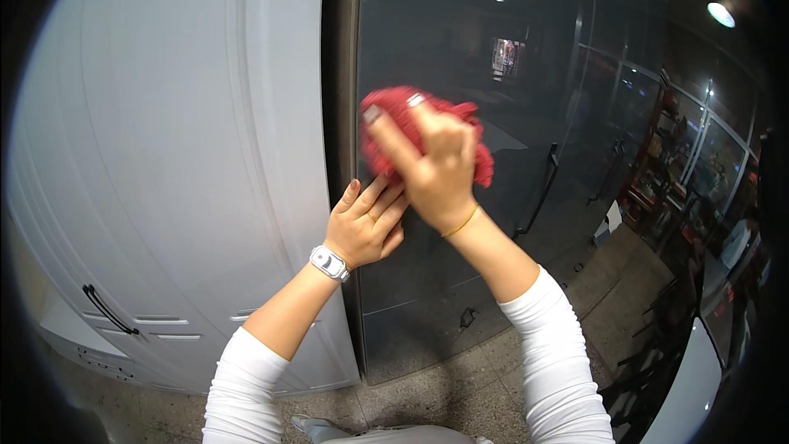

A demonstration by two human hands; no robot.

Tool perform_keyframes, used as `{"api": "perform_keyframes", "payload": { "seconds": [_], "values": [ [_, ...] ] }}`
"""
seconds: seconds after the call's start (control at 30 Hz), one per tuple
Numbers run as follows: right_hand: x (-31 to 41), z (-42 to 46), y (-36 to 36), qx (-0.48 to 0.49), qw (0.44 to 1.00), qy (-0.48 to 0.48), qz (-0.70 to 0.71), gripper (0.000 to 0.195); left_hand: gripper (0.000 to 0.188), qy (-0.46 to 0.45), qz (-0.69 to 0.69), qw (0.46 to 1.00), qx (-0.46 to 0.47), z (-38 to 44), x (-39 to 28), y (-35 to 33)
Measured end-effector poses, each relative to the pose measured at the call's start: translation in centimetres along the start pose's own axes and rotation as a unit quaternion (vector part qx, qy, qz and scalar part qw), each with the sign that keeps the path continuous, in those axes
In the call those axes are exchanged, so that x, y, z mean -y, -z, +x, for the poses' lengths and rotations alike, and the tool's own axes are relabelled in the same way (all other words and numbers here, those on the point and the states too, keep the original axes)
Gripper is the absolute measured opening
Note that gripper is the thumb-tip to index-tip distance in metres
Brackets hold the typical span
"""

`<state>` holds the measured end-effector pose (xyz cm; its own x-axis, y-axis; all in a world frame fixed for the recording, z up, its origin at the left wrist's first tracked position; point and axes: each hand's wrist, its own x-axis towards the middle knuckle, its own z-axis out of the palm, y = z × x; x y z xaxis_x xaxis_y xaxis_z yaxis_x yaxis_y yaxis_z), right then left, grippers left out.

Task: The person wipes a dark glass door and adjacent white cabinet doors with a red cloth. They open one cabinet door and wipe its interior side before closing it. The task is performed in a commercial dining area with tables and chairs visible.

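A crumpled red cloth lies against the glossy dark grey cabinet door, near its left edge. Over the cloth, my right hand presses it to the door, slightly blurred, with two fingers stretched out and the others bent. Just below, my left hand rests flat by the door's edge with fingers apart. Its fingertips reach the cloth's lower edge; whether they touch it is unclear. The wrist bears a white watch.
A white panelled cabinet with a black handle stands at left, beside a dark gap. The dark door has a long black handle. Speckled floor lies below. At lower right is a pale tabletop.
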<state>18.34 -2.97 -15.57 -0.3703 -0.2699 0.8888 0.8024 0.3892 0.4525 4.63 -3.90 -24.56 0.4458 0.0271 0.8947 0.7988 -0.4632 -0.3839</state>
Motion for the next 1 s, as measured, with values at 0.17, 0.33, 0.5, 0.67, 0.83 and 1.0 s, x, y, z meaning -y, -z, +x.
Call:
{"api": "perform_keyframes", "payload": {
  "seconds": [0.17,0.33,0.5,0.67,0.83,1.0],
  "values": [
    [0.4,-2.1,0.5,0.017,0.994,0.083,0.063,0.033,0.03,0.0,-0.051,0.999,-0.001,-0.5,0.1,0.0],
    [-0.5,-2.8,0.7,0.022,0.995,0.094,0.039,0.034,0.034,-0.01,-0.015,1.0,0.01,-1.4,0.1,-0.5],
    [-4.9,-2.6,0.6,-0.004,0.999,0.032,-0.006,0.038,0.042,-0.011,0.014,0.999,0.041,-0.4,-0.2,0.3],
    [-10.9,-3.3,0.6,-0.01,0.994,-0.087,-0.067,0.058,0.045,-0.008,0.003,1.0,0.022,-0.5,-0.1,0.5],
    [-17.0,-7.1,1.1,-0.025,0.956,-0.257,-0.137,0.07,0.044,-0.009,-0.002,1.0,0.01,-0.2,-0.4,0.0],
    [-15.9,-7.6,0.5,-0.019,0.93,-0.347,-0.121,0.07,0.042,-0.004,0.004,1.0,0.01,-0.2,-0.6,0.0]
  ]
}}
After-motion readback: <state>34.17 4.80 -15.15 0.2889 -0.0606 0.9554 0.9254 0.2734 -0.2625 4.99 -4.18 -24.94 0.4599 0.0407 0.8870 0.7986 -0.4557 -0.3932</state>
